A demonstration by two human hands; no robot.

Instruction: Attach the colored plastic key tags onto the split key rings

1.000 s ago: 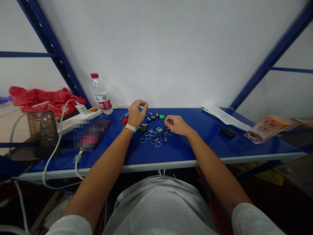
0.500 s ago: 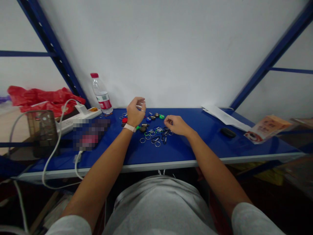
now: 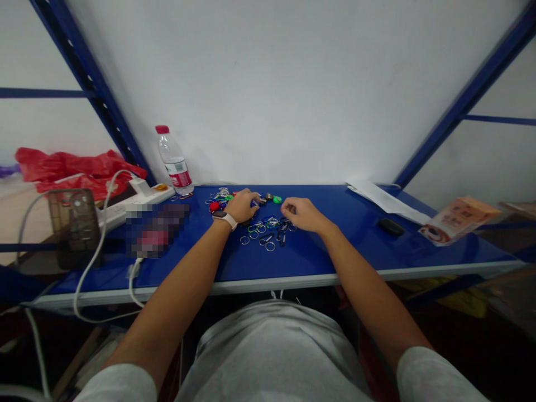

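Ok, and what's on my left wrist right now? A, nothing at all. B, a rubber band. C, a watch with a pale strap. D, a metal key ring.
C: the watch with a pale strap sits on the wrist just behind the left hand, with its dark face showing.

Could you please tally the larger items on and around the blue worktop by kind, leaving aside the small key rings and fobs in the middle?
Plastic water bottle: 1
Power strip: 1
Blurred object: 1
Dark see-through case: 1
White paper sheet: 1
Small black object: 1
Printed orange packet: 1
Total: 7
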